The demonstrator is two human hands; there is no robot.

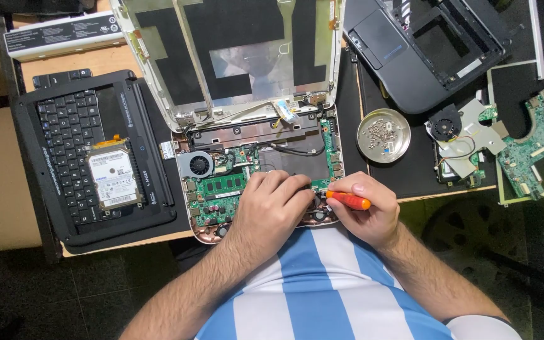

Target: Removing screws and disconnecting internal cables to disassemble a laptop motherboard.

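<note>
Opened laptop [256, 157] on worktop [105, 62], circuit board exposed. Left hand [272, 208] resting on laptop's near edge, fingers curled, holding nothing visible. Right hand [363, 208] just right of it, closed around orange screwdriver [347, 200], tip at laptop's near right corner. Screw dish [383, 135] right of laptop; hard drive [114, 176] on keyboard [70, 138] to its left.

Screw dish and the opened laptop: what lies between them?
Head view: only bare black mat lies between the round metal screw dish and the opened laptop.

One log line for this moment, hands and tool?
left hand: pressing on open laptop | right hand: gripping orange screwdriver | screw dish: right of laptop
</note>
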